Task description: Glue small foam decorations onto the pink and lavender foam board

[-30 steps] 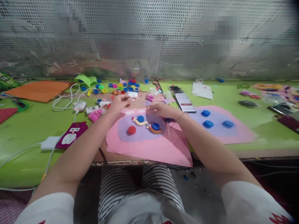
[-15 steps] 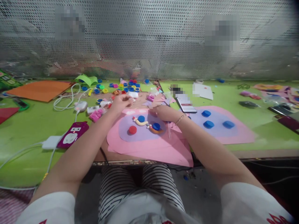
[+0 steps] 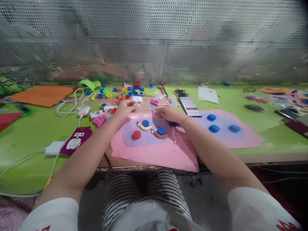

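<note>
In the head view my left hand [image 3: 125,107] hovers at the far edge of a pink paper sheet [image 3: 134,154]. Its thumb and fingertips pinch a small whitish piece [image 3: 138,105], perhaps clay. Across from it, my right hand [image 3: 166,113] has its fingers curled together by the sheet's upper right; what they hold, if anything, is too small to make out. On the sheet's purple patch [image 3: 130,141] sit a red cap [image 3: 136,134], a blue cap [image 3: 145,123] beside a cream curved clay figure [image 3: 145,127], and another blue cap [image 3: 160,131] against an orange-brown one [image 3: 161,136].
A second pink and purple sheet [image 3: 250,141] on the right carries blue caps [image 3: 214,128]. Behind it lies a phone [image 3: 191,107]. Several coloured caps [image 3: 130,93] are scattered at the back. Left are a pink packet [image 3: 100,120] and a purple power strip [image 3: 76,140] with white cables.
My right hand has shifted slightly left and its fingers show more plainly. A blue cap and clear strip now show beneath its wrist. My left hand stays nearly in place, still pinching.
</note>
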A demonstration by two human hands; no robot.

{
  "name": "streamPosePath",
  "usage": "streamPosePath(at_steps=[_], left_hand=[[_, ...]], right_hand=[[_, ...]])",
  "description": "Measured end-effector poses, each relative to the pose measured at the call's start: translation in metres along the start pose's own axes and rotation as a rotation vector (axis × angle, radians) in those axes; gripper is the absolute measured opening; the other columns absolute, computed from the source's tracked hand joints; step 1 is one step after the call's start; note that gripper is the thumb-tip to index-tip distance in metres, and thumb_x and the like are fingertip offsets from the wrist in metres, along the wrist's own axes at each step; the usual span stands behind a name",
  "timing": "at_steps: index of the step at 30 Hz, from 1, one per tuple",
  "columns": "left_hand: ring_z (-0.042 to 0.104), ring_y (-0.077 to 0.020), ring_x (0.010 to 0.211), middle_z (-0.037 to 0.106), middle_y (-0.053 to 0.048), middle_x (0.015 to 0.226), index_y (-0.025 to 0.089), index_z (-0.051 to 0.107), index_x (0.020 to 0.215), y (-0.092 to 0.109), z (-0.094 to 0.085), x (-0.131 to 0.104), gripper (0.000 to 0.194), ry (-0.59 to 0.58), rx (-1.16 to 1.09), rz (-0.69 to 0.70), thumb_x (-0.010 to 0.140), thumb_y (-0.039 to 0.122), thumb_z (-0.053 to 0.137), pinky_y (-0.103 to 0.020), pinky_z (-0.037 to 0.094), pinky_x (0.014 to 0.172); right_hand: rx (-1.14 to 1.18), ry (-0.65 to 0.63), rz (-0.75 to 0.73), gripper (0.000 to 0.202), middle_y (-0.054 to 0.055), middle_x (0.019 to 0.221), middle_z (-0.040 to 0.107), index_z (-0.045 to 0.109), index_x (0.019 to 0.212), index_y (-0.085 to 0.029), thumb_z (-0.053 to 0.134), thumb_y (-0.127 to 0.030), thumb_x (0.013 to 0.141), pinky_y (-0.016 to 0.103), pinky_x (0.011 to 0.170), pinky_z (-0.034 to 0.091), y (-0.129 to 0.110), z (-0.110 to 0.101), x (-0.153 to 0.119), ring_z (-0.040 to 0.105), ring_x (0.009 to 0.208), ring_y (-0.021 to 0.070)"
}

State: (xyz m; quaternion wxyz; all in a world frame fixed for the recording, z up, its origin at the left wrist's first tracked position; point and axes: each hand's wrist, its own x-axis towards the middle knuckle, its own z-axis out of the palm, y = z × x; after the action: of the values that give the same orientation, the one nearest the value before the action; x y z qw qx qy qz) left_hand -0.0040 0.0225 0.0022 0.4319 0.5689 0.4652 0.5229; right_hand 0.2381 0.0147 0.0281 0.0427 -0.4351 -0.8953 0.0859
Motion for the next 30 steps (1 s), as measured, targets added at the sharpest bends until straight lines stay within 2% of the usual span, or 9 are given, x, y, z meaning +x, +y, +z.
streamPosePath(at_steps=[3,10,14,20,25,30], left_hand=[[0.054,-0.0075,0.057,0.062,0.001,0.063,0.015,0.066,0.074,0.002,0.001,-0.001,0.017,0.01,-0.014,-0.008,0.061,0.023,0.073,-0.022,0.048,0.061],[0.053,-0.0069,0.056,0.061,0.001,0.062,0.014,0.065,0.073,0.003,0.002,-0.001,0.017,0.008,-0.038,-0.017,0.061,0.023,0.073,-0.022,0.047,0.061],[0.054,-0.0068,0.056,0.062,0.001,0.064,0.014,0.064,0.071,0.003,0.002,-0.001,0.016,0.016,-0.036,-0.04,0.06,0.023,0.073,-0.022,0.046,0.06],[0.053,-0.0069,0.056,0.061,0.001,0.062,0.014,0.065,0.073,0.0,0.002,0.0,0.019,0.009,-0.039,-0.024,0.06,0.023,0.074,-0.022,0.046,0.06],[0.055,-0.007,0.056,0.063,0.001,0.064,0.014,0.065,0.074,0.001,0.0,0.002,0.021,0.012,-0.042,-0.028,0.059,0.026,0.075,-0.023,0.048,0.062],[0.055,-0.0067,0.055,0.062,0.001,0.063,0.014,0.064,0.074,0.002,0.0,0.001,0.021,0.008,-0.051,-0.025,0.059,0.024,0.075,-0.022,0.048,0.061]], right_hand=[[-0.017,0.036,0.008,0.04,0.01,0.103,0.069,0.067,0.105,-0.015,0.038,-0.006,0.078,0.028,0.078,0.041,0.0,-0.003,-0.002,0.06,0.094,0.0194],[-0.116,-0.1,-0.06,0.04,0.011,0.099,0.069,0.067,0.11,-0.016,0.042,-0.01,0.08,0.031,0.078,0.041,-0.006,0.003,-0.001,0.061,0.092,0.022],[-0.174,-0.118,-0.085,0.036,0.014,0.098,0.068,0.066,0.11,-0.014,0.041,-0.011,0.084,0.031,0.074,0.04,-0.011,0.007,-0.001,0.061,0.089,0.0219],[-0.228,-0.086,-0.05,0.031,0.016,0.096,0.068,0.065,0.104,-0.011,0.039,-0.016,0.089,0.029,0.069,0.038,-0.02,0.01,-0.002,0.061,0.085,0.0217],[-0.138,-0.111,-0.058,0.031,0.013,0.1,0.068,0.066,0.102,-0.015,0.04,-0.013,0.086,0.027,0.071,0.039,-0.013,0.005,-0.002,0.061,0.088,0.0195],[-0.111,-0.002,0.06,0.041,0.012,0.108,0.068,0.06,0.119,-0.016,0.04,-0.011,0.084,0.027,0.079,0.041,-0.006,-0.005,-0.004,0.061,0.094,0.0202]])
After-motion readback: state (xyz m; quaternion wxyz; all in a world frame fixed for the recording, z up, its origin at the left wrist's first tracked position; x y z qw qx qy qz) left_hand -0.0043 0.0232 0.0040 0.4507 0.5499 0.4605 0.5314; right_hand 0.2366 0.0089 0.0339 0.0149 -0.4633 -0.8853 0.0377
